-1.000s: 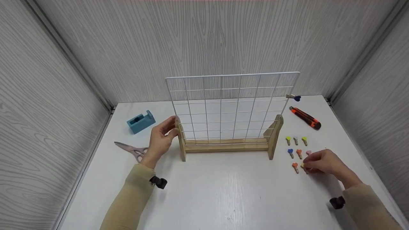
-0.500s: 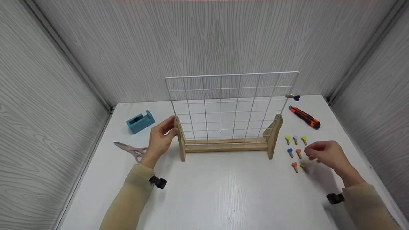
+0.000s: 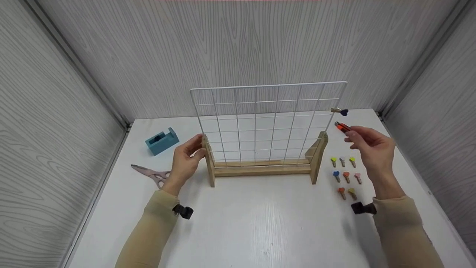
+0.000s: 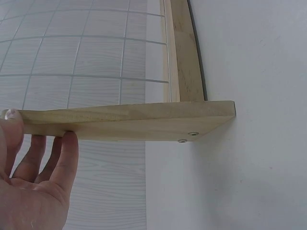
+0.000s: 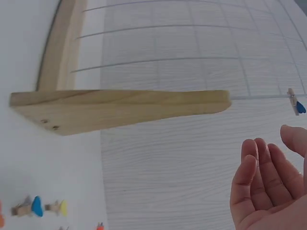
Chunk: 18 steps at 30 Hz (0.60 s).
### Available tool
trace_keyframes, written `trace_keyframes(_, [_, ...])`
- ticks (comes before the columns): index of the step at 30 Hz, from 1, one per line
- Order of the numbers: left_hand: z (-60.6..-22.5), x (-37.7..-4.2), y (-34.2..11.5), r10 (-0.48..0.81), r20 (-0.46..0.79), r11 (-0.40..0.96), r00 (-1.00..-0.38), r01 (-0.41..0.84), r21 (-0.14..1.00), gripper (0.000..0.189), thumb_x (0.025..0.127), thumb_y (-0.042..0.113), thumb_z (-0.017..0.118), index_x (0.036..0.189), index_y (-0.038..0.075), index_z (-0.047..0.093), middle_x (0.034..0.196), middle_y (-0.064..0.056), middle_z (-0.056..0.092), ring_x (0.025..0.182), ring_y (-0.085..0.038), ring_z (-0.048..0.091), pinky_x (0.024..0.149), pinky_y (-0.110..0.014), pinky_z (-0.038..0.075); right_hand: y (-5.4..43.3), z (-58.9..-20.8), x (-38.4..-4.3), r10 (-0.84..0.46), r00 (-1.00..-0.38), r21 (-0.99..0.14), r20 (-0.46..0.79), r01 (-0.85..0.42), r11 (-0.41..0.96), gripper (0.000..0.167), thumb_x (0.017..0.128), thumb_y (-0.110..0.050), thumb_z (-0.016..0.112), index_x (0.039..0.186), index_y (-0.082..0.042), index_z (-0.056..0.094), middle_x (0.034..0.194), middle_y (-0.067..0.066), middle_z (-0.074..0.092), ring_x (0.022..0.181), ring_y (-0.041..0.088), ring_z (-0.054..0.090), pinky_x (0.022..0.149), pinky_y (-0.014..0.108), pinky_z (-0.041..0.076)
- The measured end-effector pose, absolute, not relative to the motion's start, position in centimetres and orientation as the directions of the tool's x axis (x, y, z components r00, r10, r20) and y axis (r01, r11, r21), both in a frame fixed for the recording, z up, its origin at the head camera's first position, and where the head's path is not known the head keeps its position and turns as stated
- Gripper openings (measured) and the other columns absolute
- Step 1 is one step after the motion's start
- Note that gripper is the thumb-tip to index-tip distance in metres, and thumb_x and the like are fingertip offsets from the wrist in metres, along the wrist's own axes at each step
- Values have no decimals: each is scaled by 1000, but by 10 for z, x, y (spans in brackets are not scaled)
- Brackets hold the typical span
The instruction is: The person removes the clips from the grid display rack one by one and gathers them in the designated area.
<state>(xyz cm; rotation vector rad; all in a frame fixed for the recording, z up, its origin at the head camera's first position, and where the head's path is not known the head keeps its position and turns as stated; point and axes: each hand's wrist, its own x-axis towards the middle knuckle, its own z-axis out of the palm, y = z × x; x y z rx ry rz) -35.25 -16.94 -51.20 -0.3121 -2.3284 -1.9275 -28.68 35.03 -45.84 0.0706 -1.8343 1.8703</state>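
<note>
A white wire grid [image 3: 256, 115] stands in a wooden stand [image 3: 260, 171]. My left hand [image 3: 186, 160] holds the stand's left upright [image 4: 129, 122] between thumb and fingers. My right hand [image 3: 375, 150] is raised to the right of the stand, its fingers loosely bent and nothing between them in the right wrist view. A dark blue heart clothespin [image 3: 339, 111] is clipped to the grid's right edge, just beyond the right fingertips [image 5: 292, 136]. Below that hand lie several small heart clothespins [image 3: 346, 176] in rows: yellow, white, blue, orange and pink.
An orange and black utility knife [image 3: 343, 127] lies at the back right, partly covered by my right hand in the head view. A teal tape dispenser [image 3: 162, 142] and scissors [image 3: 150, 173] lie on the left. Wood-patterned panels [image 3: 238, 44] enclose the white table [image 3: 260, 223].
My right hand has left the clothespin rows and moved up and back toward the grid's right edge. The pink clothespin is uncovered again. The left hand keeps its hold on the stand.
</note>
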Motion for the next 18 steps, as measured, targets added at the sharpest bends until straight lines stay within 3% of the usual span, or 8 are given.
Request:
trace_keyframes(6, [-512, -352, -169, 97, 210, 174, -973, 224, 959, 56, 108, -7, 66, 163, 0, 56, 162, -25, 63, 151, -43, 63, 110, -24, 65, 336, -436, -305, 312, -824, -850, 473, -520, -86, 24, 102, 8, 75, 124, 16, 76, 96, 6, 87, 83, 14, 83, 70, 18, 68])
trace_keyframes(18, [-513, -353, -170, 96, 205, 180, -974, 219, 959, 56, 108, -8, 65, 163, -1, 55, 162, -24, 63, 151, -43, 63, 111, -26, 65, 319, -429, -319, 303, -812, -787, 499, -571, -234, 19, 100, 11, 75, 118, 17, 79, 93, 10, 86, 80, 16, 84, 76, 23, 72])
